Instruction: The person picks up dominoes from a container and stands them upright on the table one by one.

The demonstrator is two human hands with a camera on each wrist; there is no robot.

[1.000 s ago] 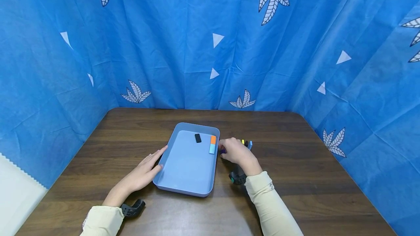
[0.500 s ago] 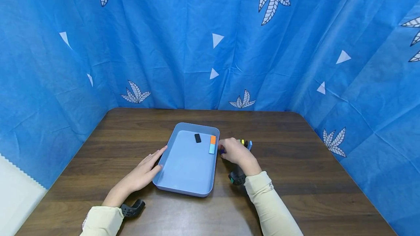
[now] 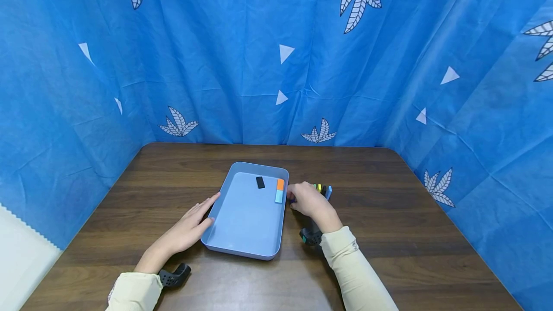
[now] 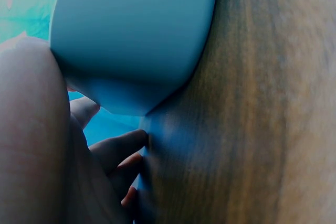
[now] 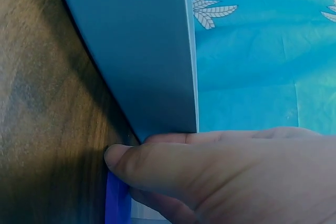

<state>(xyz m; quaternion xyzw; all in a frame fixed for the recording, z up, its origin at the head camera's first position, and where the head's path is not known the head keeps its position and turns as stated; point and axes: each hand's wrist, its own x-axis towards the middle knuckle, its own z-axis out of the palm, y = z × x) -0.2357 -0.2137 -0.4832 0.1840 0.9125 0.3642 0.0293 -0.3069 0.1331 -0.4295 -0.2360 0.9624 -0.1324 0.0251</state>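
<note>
A shallow blue-grey tray [image 3: 248, 220] lies on the brown table. My left hand [image 3: 186, 229] rests along its left side, fingers straight and thumb at the near part of the rim. On the other side, my right hand [image 3: 308, 200] is down at the table beside the tray's right wall, fingers bent. Its thumb and fingers pinch a purple domino-like block [image 5: 116, 203], mostly hidden by the hand in the head view. Inside the tray lie a black block [image 3: 260, 182], an orange block [image 3: 281, 185] and a light blue block [image 3: 279, 197], the last two end to end.
Behind the right hand stand several small blocks, among them a yellow block [image 3: 319, 187], a black block [image 3: 324, 190] and a blue block [image 3: 329, 192]. A blue patterned curtain [image 3: 224, 61] hangs around the table's back and sides.
</note>
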